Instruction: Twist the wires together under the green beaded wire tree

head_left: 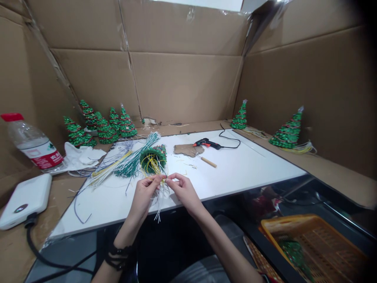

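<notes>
My left hand (pixel 146 193) and my right hand (pixel 183 189) meet at the near edge of a white board (pixel 250 169), fingertips pinched together on thin yellow and white wires (pixel 159 204) that hang down between them. The wires run out of the open base of a small green beaded tree (pixel 153 158) lying on its side just beyond my hands. A fanned bundle of green, white and yellow wires (pixel 129 159) lies to the left of that tree.
A black glue gun (pixel 207 144), a cardboard scrap (pixel 188 149) and a wooden-handled tool (pixel 208 161) lie mid-board. Finished trees stand at back left (pixel 101 125) and right (pixel 287 131). A water bottle (pixel 33 146) and white device (pixel 25 198) sit left; an orange basket (pixel 318 243) sits lower right.
</notes>
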`<state>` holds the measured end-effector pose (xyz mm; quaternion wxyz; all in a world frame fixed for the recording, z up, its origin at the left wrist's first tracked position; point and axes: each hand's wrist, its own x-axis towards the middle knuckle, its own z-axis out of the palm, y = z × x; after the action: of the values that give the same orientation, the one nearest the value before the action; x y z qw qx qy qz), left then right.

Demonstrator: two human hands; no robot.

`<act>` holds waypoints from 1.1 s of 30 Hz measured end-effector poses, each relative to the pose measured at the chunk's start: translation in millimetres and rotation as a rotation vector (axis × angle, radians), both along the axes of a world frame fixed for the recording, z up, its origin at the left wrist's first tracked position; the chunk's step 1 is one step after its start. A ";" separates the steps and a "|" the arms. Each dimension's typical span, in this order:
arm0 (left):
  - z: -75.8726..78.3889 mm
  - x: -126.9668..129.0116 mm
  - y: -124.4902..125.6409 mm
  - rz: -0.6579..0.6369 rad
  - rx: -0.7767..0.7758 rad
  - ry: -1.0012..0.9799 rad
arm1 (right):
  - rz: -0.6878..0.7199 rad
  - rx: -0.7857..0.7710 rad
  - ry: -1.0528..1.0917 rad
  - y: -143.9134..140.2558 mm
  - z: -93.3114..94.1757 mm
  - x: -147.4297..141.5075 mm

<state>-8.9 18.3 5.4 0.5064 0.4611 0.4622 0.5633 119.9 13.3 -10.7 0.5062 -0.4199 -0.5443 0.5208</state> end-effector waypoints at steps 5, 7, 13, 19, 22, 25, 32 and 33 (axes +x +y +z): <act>-1.5 0.5 0.8 -0.001 -0.005 -0.005 | -0.044 -0.013 0.026 1.0 -1.6 -3.5; -3.0 0.1 0.6 0.002 -0.008 -0.008 | -0.048 -0.013 0.037 1.1 -2.2 -4.7; -4.6 -0.9 0.3 0.006 -0.030 -0.043 | -0.031 0.004 0.041 -0.1 -2.6 -6.2; -2.6 -1.0 1.5 -0.001 -0.042 -0.054 | -0.025 0.030 -0.008 -0.4 -2.4 -5.3; -3.1 -2.1 2.1 -0.008 -0.057 -0.048 | 0.006 0.024 -0.020 0.9 -3.5 -4.8; -3.8 -3.0 2.3 -0.013 -0.062 -0.050 | 0.048 0.019 -0.010 2.3 -3.6 -4.3; -3.9 -2.2 2.0 -0.046 -0.057 -0.048 | 0.096 -0.004 0.011 2.9 -0.2 -3.4; -4.1 -1.9 2.1 -0.049 -0.053 -0.045 | 0.095 -0.008 0.009 2.5 0.4 -3.2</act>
<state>-10.8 20.4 1.3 0.5425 0.4457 0.4541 0.5485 116.6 15.8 -10.3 0.4815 -0.3931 -0.5594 0.5483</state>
